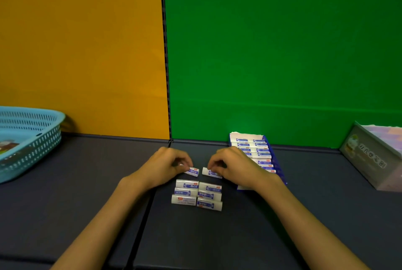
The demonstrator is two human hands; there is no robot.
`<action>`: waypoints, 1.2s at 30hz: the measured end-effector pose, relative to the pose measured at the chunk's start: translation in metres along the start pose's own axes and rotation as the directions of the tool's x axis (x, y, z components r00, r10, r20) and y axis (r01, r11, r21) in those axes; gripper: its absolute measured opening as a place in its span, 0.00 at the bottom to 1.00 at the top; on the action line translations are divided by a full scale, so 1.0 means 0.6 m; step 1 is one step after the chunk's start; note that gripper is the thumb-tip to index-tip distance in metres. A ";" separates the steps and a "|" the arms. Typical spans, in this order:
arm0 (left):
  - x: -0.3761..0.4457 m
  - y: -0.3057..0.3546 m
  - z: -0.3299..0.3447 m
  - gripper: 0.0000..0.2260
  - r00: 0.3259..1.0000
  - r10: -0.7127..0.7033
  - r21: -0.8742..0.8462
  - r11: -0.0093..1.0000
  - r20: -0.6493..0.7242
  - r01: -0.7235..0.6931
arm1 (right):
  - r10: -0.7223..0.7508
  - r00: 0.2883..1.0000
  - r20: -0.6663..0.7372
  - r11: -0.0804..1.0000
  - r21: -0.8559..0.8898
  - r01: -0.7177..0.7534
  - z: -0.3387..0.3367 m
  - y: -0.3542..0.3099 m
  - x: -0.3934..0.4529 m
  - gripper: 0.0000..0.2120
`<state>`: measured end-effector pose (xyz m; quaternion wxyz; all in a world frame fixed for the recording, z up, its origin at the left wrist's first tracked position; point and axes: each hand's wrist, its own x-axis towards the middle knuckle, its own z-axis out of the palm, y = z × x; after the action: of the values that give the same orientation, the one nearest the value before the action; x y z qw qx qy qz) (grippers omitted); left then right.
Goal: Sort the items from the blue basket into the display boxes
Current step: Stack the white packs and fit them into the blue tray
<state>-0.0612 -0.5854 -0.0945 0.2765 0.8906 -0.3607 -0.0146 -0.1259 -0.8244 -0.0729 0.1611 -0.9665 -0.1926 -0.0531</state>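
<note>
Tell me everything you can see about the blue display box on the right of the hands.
The blue display box is a long, shallow open tray, apparently of card. It lies flat on the dark table, running from the green wall toward the person. Small white packets with blue print fill it in two columns. The right hand covers part of its left side; whether it touches the box cannot be told.

- The surface (87,193) looks like dark padded mats, matt, with seams between the panels.
- The basket (32,139) at its left edge is light blue plastic, perforated, with a slight sheen.
- The small packs (196,194) near the middle look like white and blue paper wrappers, a little glossy.
- The display box (276,161) looks like blue printed card.
- The box (369,161) at the right edge looks like pale, smooth card.
- The orange and green back panels look matt.
</note>
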 end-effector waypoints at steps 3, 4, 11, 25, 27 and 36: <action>0.002 -0.003 0.003 0.07 0.998 0.053 0.134 0.990 -0.031 -0.049 | 0.002 1.000 -0.013 1.000 -0.025 -0.002 0.001 -0.001 -0.001 0.07; 0.003 -0.002 0.004 0.07 0.997 0.070 0.165 0.984 -0.040 -0.062 | 0.007 1.000 -0.012 1.000 -0.025 -0.008 0.000 -0.002 -0.001 0.07; 0.004 -0.001 0.006 0.15 0.990 0.139 0.308 0.942 -0.008 -0.130 | 0.040 0.999 -0.001 0.997 -0.070 -0.040 0.006 -0.001 0.007 0.12; 0.023 0.028 0.003 0.13 0.984 0.119 0.177 0.980 -0.136 -0.094 | 0.013 0.986 -0.163 1.000 -0.012 -0.015 -0.026 0.015 0.000 0.10; 0.032 0.046 0.003 0.13 0.976 0.129 0.137 0.985 -0.177 -0.105 | 0.008 0.984 -0.179 1.000 -0.006 -0.010 -0.041 0.027 -0.004 0.10; 0.088 0.137 0.039 0.13 0.957 0.192 0.134 0.977 -0.218 -0.166 | 0.130 0.975 -0.179 0.989 -0.042 -0.140 -0.088 0.098 -0.063 0.09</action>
<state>-0.0797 -0.6791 -0.0639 0.2649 0.8643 -0.4059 0.1342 -0.1399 -0.9068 -0.0465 0.1545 -0.9729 -0.1101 -0.1322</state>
